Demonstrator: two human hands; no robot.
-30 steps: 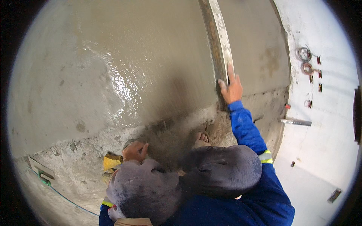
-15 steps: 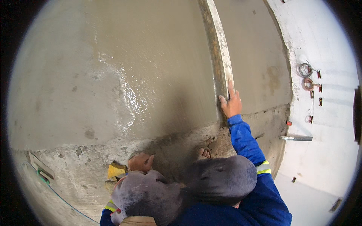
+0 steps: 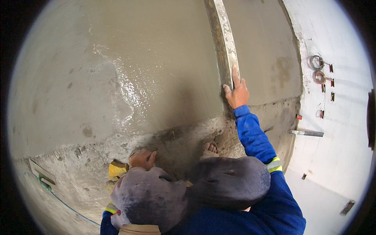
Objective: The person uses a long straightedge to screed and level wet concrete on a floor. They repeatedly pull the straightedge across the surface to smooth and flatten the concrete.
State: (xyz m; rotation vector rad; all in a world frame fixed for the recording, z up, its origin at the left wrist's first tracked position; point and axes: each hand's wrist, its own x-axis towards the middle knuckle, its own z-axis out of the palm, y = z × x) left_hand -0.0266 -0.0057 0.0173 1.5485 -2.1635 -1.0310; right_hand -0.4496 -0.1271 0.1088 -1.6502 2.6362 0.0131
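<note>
My right hand (image 3: pixel 238 95) grips a long, flat-sided straightedge (image 3: pixel 222 35) lying on the wet, smoothed cement (image 3: pixel 156 51), index finger stretched along its pale face and thumb at its left side. My left hand (image 3: pixel 143 158) is low beside my bent left knee, fingers curled; what it holds or rests on is partly hidden in shadow. Just left of it lies a yellow sponge-like piece (image 3: pixel 116 168). At the far left a trowel (image 3: pixel 41 172) with a green handle lies on the rough, dry strip (image 3: pixel 86 164).
My bare toes (image 3: pixel 210 148) show near the cement's rough edge. On the right, a white wall (image 3: pixel 337 156) carries coiled wires (image 3: pixel 315 62), several small boxes and a metal bar (image 3: pixel 307 133) near its base. A blue cord (image 3: pixel 72 209) runs along the floor at lower left.
The view has shifted down and back up slightly. My right hand stays on the straightedge, slightly farther left in the picture than before; my left hand stays low by the knee.
</note>
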